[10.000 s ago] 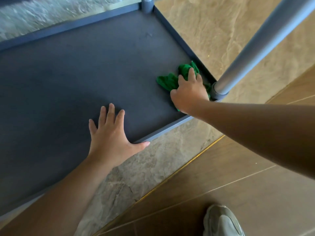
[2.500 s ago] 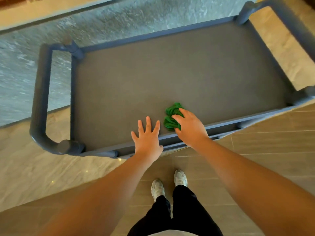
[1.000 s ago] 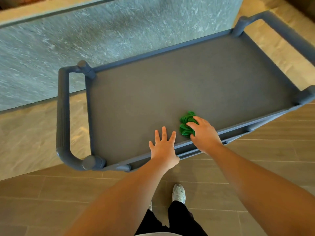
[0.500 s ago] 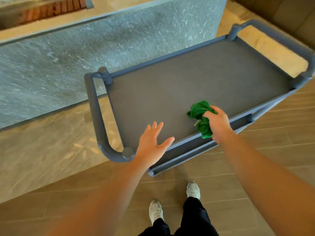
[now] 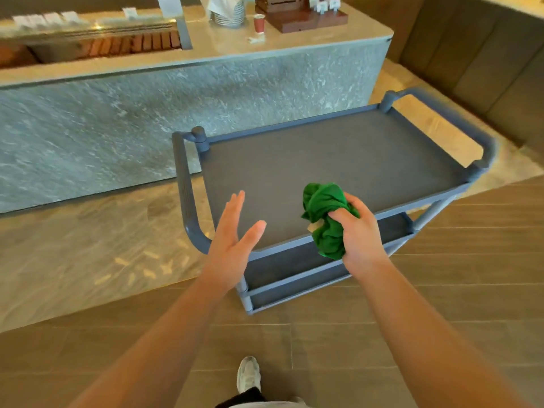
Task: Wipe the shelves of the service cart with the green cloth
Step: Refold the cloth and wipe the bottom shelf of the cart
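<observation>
Wood-look floor planks and one pale shoe (image 5: 248, 375) lie nearest you. Above them your left hand (image 5: 232, 234) hangs flat-fingered, thumb spread, holding nothing, over the near left corner of the service cart (image 5: 188, 201). Your right hand (image 5: 360, 231) has fingers and thumb curled round the bunched middle of the green cloth (image 5: 325, 207), which looks lifted clear above the near edge of the top shelf (image 5: 323, 154). I judge the cloth light, limp and unbreakable. A loose wad wipes poorly, so spread it under a flat palm. Its pale tag is too small to read. Two lower shelves (image 5: 279, 260) show beneath. Beyond the cart, the stone worktop (image 5: 294, 45) carries a red cup (image 5: 259, 23) and stacked plates (image 5: 228, 14). Its cards are blurred and unreadable.
</observation>
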Motion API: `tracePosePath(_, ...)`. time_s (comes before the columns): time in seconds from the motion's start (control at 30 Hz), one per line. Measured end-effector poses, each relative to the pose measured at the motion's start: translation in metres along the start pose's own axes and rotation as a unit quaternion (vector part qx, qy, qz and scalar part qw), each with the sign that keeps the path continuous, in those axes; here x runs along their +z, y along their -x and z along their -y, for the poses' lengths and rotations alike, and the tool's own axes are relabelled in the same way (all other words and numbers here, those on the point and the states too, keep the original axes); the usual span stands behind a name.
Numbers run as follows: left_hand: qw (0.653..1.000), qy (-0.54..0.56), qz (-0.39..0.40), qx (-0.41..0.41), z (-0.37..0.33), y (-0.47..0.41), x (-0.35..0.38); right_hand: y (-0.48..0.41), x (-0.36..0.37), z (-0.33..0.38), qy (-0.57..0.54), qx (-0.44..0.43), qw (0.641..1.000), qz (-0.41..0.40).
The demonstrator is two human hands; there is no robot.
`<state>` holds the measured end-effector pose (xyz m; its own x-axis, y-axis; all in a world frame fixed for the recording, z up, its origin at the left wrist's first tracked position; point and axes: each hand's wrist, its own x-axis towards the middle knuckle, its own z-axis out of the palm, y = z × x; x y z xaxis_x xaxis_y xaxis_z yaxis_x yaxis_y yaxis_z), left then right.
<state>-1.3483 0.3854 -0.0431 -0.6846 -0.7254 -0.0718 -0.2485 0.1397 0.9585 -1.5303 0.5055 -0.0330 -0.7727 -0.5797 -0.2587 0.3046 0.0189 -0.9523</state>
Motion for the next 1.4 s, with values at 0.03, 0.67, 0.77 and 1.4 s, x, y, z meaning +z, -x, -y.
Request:
tracePosePath(0.03,1.000,0.018,-0.011,0.002,-0.003,0.009,0.001,0.009,0.001,0.005,-0.007,-0.001,1.000,0.012)
tracePosePath(0.67,0.978,0.010,-0.209,0.007,0.026,0.117,-0.126,0.089,0.160,-0.012,0.007,0.026,0.972,0.232)
tracePosePath(0.77,0.977,0.021,-0.213,0.005,0.042,0.116,-0.171,0.094,0.204,-0.021,0.008,0.025,0.969,0.247)
tracePosePath(1.4,0.990,0.059,-0.129,-0.009,0.124,-0.003,-0.400,0.031,0.444,-0.070,-0.001,0.063,0.984,0.169)
